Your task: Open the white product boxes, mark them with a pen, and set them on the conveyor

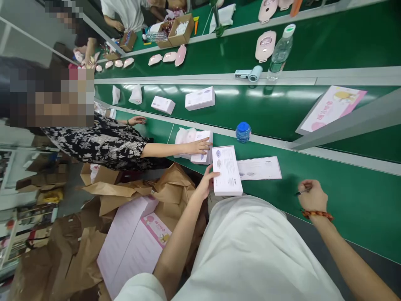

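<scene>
My left hand [205, 182] grips the left edge of a white printed box [228, 171], thumb on its top face, at the bench's near edge. Partly under this box lies a flat white printed piece [265, 168], a sheet or another box. To the right, my right hand [314, 197], with a beaded bracelet on the wrist, is closed around a slim dark pen-like thing [301, 192] just over the green bench. Left of my box, a co-worker's hand [200, 146] rests on another white box [202, 157], beside a white wrapped item [184, 138].
Boxes [200, 98] and white pouches [135, 95] lie on the green conveyor. A blue-capped jar [243, 132] stands by the rail. A metal post [347, 121] slants across the right. A water bottle [282, 52] stands farther back. An open carton [169, 184] of boxes sits lower left.
</scene>
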A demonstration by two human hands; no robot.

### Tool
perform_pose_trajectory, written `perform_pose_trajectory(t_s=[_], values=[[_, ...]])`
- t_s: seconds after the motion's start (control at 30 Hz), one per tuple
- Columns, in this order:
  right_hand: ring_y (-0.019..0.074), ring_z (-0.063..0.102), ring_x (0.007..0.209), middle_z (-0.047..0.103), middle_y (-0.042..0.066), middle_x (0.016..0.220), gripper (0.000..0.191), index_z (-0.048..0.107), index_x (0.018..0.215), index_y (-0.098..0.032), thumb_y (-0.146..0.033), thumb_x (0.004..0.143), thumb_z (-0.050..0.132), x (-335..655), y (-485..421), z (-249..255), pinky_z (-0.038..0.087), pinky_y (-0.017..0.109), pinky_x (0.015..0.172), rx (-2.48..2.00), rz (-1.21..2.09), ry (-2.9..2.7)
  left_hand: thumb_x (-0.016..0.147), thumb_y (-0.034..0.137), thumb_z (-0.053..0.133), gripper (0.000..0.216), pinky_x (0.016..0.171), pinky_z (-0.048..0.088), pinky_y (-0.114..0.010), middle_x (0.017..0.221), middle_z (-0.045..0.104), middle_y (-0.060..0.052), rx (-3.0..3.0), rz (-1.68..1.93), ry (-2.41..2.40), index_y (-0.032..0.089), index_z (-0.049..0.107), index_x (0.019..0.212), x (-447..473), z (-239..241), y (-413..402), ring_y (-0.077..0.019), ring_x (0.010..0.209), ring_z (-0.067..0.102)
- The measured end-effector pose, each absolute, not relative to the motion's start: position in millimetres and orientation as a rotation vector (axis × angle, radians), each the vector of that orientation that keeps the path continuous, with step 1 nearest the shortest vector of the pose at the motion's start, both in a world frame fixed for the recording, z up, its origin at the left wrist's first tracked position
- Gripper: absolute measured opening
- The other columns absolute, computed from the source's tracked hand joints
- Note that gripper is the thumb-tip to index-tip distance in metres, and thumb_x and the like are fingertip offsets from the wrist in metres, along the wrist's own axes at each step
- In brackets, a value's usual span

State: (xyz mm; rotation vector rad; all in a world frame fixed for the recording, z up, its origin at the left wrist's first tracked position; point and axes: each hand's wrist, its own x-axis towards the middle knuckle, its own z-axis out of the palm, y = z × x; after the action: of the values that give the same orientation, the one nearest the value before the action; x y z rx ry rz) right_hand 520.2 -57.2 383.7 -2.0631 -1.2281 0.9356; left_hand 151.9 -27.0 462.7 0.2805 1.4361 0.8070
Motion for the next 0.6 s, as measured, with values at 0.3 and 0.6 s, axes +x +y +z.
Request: perform_pose_trajectory(t_s=[0.3,0.6], values=[[0.0428,0.068,0.126,0.075,0.023,0.140,0.043,0.072,0.128,-0.022,-0.043,0.091,0.066,491,-46,340,0.056,0.057,0.103,-1.933,0.931,-1.746,0.063,0.030,0.089,0.086,0.109,0.051,-0.044,0.126,0.079,-0.012,0.399,0.782,1.478,0.018,0.061,0.144,140,417,50,-0.0349,0.123,0.070],[0.0446,0.043,0.160,0.060,0.015,0.167,0.087,0.060,0.157,-0.026,-0.029,0.072,0.075,478,9,316,0.041,0.069,0.126,-1.708,1.001,-2.199,0.059,0.017,0.080,0.092,0.104,0.060,-0.048,0.138,0.076,-0.017,0.423,0.874,1.688,0.016,0.059,0.149,90,385,77,-0.0376,0.123,0.074]])
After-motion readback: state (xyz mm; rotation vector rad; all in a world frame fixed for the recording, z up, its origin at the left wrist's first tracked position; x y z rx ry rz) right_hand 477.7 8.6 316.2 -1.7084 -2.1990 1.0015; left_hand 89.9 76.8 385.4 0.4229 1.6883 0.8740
